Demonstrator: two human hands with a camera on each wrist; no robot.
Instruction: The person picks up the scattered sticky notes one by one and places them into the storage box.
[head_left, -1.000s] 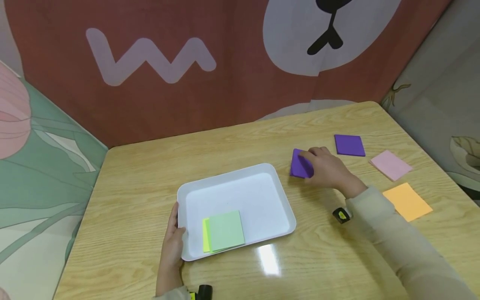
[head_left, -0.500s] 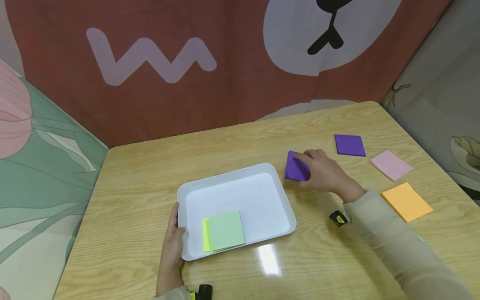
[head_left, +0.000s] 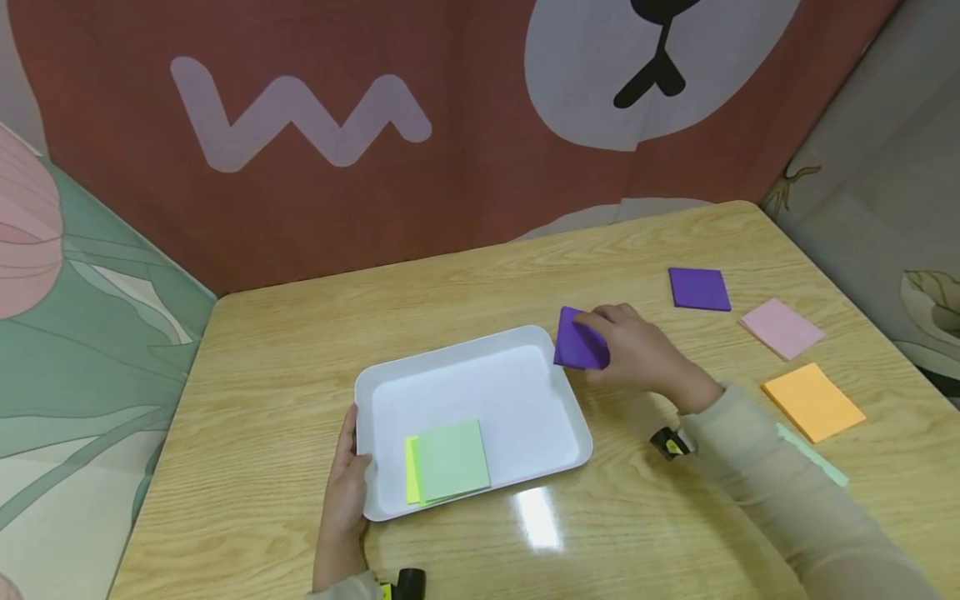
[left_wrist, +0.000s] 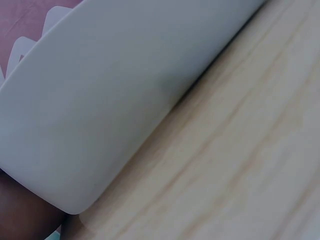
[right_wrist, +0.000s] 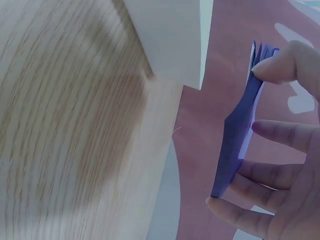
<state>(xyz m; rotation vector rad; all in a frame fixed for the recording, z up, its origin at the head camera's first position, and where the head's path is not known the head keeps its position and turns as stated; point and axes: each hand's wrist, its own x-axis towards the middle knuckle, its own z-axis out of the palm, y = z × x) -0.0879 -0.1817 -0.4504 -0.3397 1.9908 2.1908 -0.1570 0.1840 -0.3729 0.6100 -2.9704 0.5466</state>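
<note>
My right hand point(head_left: 637, 354) pinches a purple sticky note pad point(head_left: 579, 340) just off the right rim of a white tray point(head_left: 517, 379). In the right wrist view, thumb and fingertips grip the edges of the pad point(right_wrist: 237, 127), which is lifted off the table. With the thumb over its rim and the fingers along its outer side, my left hand point(head_left: 345, 487) holds the tray's left end. Inside the tray, near the front left, a pale green sticky note pad point(head_left: 453, 458) overlaps a yellow one point(head_left: 412, 477).
To the right on the wooden table point(head_left: 285, 350) lie another purple pad point(head_left: 700, 289), a pink pad point(head_left: 782, 329) and an orange pad point(head_left: 814, 402). A mint green pad point(head_left: 813, 454) is partly hidden by the right sleeve. Printed curtains stand behind the table.
My right hand has carried the purple pad left, from beside the tray to its right rim. The sleeve's shift uncovers part of the mint pad. My left hand and the tray stay put.
</note>
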